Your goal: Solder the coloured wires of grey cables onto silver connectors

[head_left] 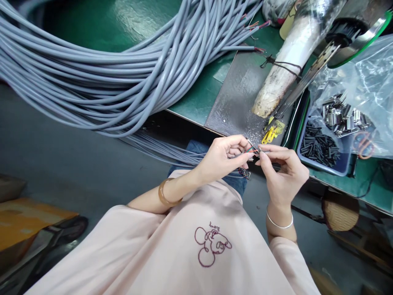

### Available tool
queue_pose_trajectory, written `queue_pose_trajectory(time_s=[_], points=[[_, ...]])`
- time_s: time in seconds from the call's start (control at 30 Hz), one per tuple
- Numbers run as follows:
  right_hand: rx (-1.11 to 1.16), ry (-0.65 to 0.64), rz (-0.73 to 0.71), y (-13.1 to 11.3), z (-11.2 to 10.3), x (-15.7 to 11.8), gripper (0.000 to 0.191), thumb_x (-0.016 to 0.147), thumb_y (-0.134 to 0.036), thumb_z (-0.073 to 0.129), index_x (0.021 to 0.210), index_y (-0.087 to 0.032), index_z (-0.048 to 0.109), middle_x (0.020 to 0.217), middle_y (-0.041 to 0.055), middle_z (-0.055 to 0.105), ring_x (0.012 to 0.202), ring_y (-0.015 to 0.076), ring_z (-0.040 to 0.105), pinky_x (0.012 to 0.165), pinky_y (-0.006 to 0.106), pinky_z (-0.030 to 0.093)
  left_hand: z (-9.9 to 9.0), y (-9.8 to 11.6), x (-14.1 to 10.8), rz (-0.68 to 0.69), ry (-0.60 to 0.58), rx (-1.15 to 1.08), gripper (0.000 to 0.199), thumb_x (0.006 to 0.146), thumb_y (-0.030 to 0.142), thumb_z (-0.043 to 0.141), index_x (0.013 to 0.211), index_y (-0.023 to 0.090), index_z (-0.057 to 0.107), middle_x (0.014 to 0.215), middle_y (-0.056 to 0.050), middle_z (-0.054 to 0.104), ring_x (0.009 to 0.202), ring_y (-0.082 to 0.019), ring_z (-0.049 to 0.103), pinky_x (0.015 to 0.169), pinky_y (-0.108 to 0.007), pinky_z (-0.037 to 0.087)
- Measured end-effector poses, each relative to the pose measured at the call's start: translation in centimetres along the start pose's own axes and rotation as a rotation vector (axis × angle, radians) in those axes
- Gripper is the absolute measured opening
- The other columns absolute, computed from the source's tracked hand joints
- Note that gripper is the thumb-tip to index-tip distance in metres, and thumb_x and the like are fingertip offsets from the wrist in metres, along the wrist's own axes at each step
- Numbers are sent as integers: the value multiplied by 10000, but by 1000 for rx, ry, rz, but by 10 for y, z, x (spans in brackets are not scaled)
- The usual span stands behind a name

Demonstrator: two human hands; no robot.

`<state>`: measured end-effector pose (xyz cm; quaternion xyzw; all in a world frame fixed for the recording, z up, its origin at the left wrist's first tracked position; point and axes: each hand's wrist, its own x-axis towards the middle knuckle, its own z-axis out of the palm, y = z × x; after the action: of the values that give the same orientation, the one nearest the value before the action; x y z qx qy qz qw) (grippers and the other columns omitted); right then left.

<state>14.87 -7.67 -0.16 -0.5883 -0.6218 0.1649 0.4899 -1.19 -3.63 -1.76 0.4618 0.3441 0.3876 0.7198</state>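
Note:
My left hand (229, 153) is closed around thin coloured wires (252, 150), with red, green and dark strands showing between its fingertips. Fingertip to fingertip with it, my right hand (281, 166) is pinched at the wire ends. Whatever sits in that pinch is too small to make out. Below the left fingers hangs a small metal connector (245, 173). Both hands are in front of the table edge, above my lap. Just beyond them, a yellow plastic piece (269, 134) lies on a dark board (233, 94).
A large bundle of grey cables (123, 78) covers the upper left and droops over the edge. At right, a blue bin (345, 168) holds short black tubes (319, 143). Metal connectors (344, 114) lie in plastic. A wrapped white tube (284, 78) slants above the board.

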Motion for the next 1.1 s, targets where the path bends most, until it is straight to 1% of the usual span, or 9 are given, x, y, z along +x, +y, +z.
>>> queue_pose_trajectory(time_s=[0.23, 0.5, 0.6, 0.7, 0.77, 0.83, 0.93, 1.0, 1.1], points=[[-27, -50, -13, -1, 1, 2, 110, 847, -176, 722, 791, -224, 640, 810, -22, 729, 679, 116, 684, 545, 234, 555, 0, -2, -1, -5, -10, 25, 189, 849, 279, 728, 900, 144, 606, 733, 10, 637, 636, -90, 692, 612, -167, 583], [-79, -70, -181, 4, 0, -2, 141, 844, -132, 710, 809, -233, 618, 807, -25, 727, 747, 136, 717, 657, 274, 583, -1, 3, 1, -11, 13, 45, 160, 823, 247, 728, 844, 134, 617, 660, 27, 584, 530, -44, 554, 539, -154, 514], [-10, 99, -116, 7, -3, 0, 48, 888, -198, 680, 905, -236, 656, 756, -26, 711, 630, 138, 708, 531, 263, 568, -1, 4, 0, -5, 29, 44, 157, 817, 235, 730, 815, 139, 606, 650, 29, 588, 525, -45, 564, 526, -148, 500], [32, 486, -283, 7, -9, 7, 91, 908, -303, 663, 987, -283, 704, 620, -62, 608, 382, 91, 532, 341, 248, 418, -2, 5, -2, 18, 60, 42, 158, 817, 239, 736, 814, 136, 617, 688, 10, 640, 548, -55, 606, 551, -155, 533], [14, 627, -357, 7, -12, 11, 157, 917, -288, 652, 1061, -326, 702, 684, -53, 641, 385, 90, 545, 356, 267, 447, -2, 8, -3, 40, 71, 34, 165, 814, 246, 750, 822, 133, 630, 727, -7, 683, 576, -66, 639, 575, -162, 561], [-20, 554, -318, 7, -13, 10, 222, 924, -199, 637, 1108, -317, 679, 796, -38, 716, 524, 124, 683, 487, 278, 578, -2, 11, -4, 57, 76, 24, 169, 810, 243, 763, 820, 133, 634, 747, -17, 711, 585, -70, 657, 585, -161, 573], [-25, 275, -215, 9, -9, 2, 150, 883, -145, 687, 996, -241, 665, 863, -12, 758, 718, 170, 763, 672, 320, 655, -1, 16, -6, 69, 81, 5, 155, 833, 236, 749, 832, 136, 631, 739, -13, 723, 580, -67, 670, 592, -149, 573], [13, 123, -138, 9, -5, -3, 108, 860, -165, 720, 916, -220, 646, 905, 14, 765, 798, 184, 767, 673, 320, 648, 0, 17, -7, 70, 73, -10, 155, 848, 247, 739, 851, 138, 629, 745, -14, 728, 595, -72, 685, 609, -153, 583], [57, 60, -47, 10, 2, -5, 103, 852, -164, 723, 875, -215, 636, 939, 28, 762, 843, 177, 758, 656, 299, 635, 1, 13, -5, 65, 66, -11, 175, 846, 273, 743, 867, 139, 632, 755, -15, 725, 606, -84, 692, 616, -171, 596]])
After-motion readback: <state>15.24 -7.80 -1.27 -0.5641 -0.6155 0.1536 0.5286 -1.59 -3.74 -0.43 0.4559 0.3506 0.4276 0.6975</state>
